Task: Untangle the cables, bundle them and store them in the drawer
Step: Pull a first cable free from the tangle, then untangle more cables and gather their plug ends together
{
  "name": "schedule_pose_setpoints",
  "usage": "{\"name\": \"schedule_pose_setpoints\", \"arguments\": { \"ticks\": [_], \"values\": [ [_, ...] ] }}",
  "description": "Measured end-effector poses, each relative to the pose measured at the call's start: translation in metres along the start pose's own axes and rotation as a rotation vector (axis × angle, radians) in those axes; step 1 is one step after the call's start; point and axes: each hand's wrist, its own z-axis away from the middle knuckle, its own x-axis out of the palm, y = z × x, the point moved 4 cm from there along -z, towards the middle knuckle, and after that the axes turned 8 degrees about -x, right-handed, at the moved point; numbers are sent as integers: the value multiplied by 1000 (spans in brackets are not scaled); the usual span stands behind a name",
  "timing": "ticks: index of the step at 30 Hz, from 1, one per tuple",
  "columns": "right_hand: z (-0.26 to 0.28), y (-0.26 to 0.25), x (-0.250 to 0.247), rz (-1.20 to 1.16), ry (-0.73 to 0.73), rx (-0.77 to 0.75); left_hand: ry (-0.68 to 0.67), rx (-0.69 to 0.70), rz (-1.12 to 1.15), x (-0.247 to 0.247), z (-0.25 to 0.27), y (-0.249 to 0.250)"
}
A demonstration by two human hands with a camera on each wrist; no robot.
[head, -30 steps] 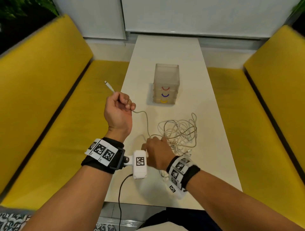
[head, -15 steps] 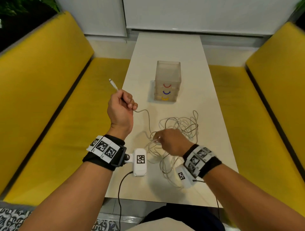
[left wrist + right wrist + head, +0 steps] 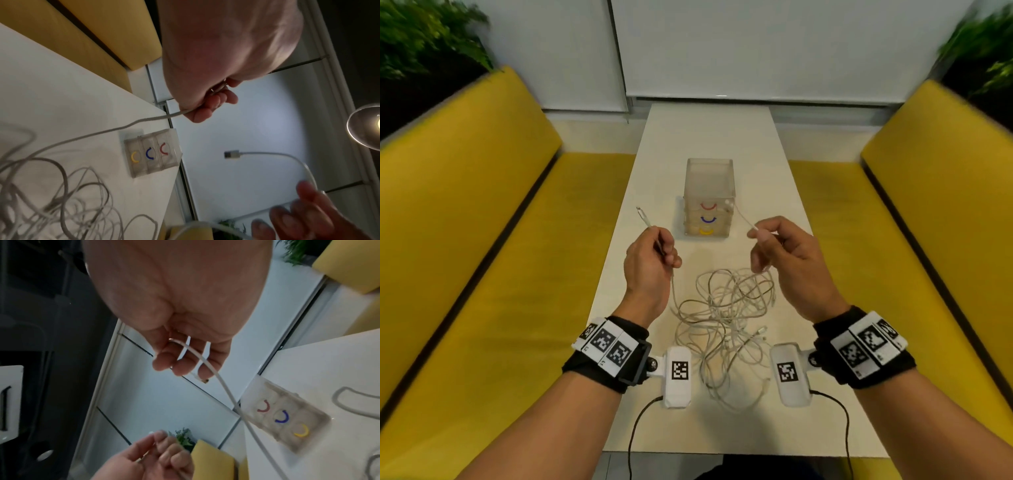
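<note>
A tangle of white cables lies on the white table between my wrists. My left hand is raised and grips one cable, whose plug sticks up to the far left; the left wrist view shows that cable running down to the tangle. My right hand is raised too and pinches another cable end, its USB plug hanging in front of the drawer unit. Whether both ends belong to one cable cannot be told. The translucent unit has red, blue and yellow handles, all drawers shut.
Yellow bench seats run along both sides of the narrow table. A white wall panel closes the far end, with green plants in the upper corners. Black leads trail from the wrist cameras over the near table edge.
My right hand has risen from the tangle, lifting a cable end up beside the drawer unit. The left hand keeps its grip on its cable and has barely moved.
</note>
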Motion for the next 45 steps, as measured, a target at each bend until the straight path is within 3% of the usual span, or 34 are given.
{"name": "schedule_pose_setpoints", "arguments": {
  "ticks": [6,11,17,25,31,40,42,45],
  "values": [
    [7,5,37,111,-158,-42,-189,-100,54,37,17,-2],
    [18,33,51,274,-300,0,-169,-14,-39,46,21,8],
    [26,56,30,273,-272,145,-166,-13,35,34,23,18],
    [29,66,5,357,-284,212,-82,72,120,17,15,48],
    [45,90,-52,514,-272,374,-6,220,241,-9,1,106],
    [48,99,-85,851,-262,455,25,262,222,-14,3,117],
    [47,102,-82,849,-284,510,24,269,214,-10,5,116],
    [36,86,-73,705,-195,419,12,264,200,-4,7,112]
  ]
}}
